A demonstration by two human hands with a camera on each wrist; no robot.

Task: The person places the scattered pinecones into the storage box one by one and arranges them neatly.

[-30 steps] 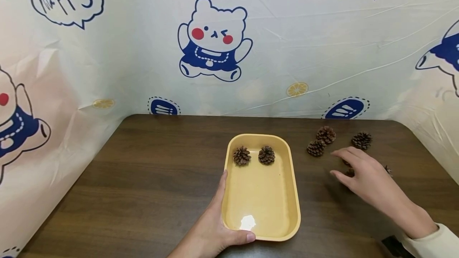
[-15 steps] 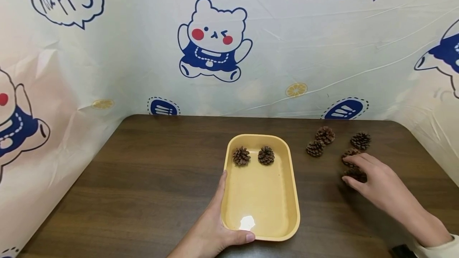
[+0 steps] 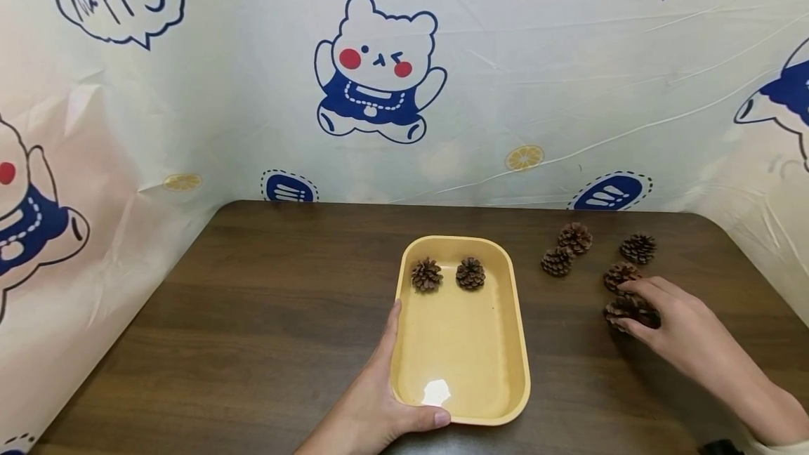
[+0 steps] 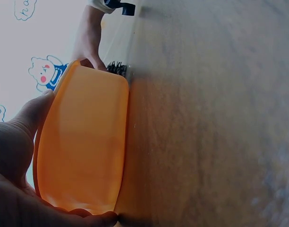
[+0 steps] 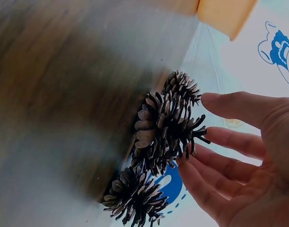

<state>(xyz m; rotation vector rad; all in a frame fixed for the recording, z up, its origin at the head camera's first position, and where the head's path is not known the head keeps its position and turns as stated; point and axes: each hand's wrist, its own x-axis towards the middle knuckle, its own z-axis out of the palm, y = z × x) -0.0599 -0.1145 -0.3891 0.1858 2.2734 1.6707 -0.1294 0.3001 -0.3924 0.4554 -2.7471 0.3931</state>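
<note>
Plainly, we saw the left hand [image 3: 376, 395] holding the yellow tray [image 3: 461, 343] at its near left corner, the thumb over the near rim and the fingers along the left wall. The tray stood on the dark tabletop [image 3: 278, 314], and at its far end we could see a left tray cone [image 3: 426, 274] and a right tray cone [image 3: 470, 274], slightly apart. Over on the right, the right hand [image 3: 689, 332] was moderately wide, thumb and fingers spread about the nearest loose cone [image 3: 616, 313]; we could not tell whether the fingertips pressed it, nor whether another lay partly hidden there. Just beyond sat a middle cone [image 3: 619, 275], with a far right cone [image 3: 638, 248] farther off. Between these and the tray, we found a paired near cone [image 3: 557, 262] and a paired far cone [image 3: 575, 237] close together. We had a pale printed backdrop [image 3: 253, 76] behind the tabletop.
</note>
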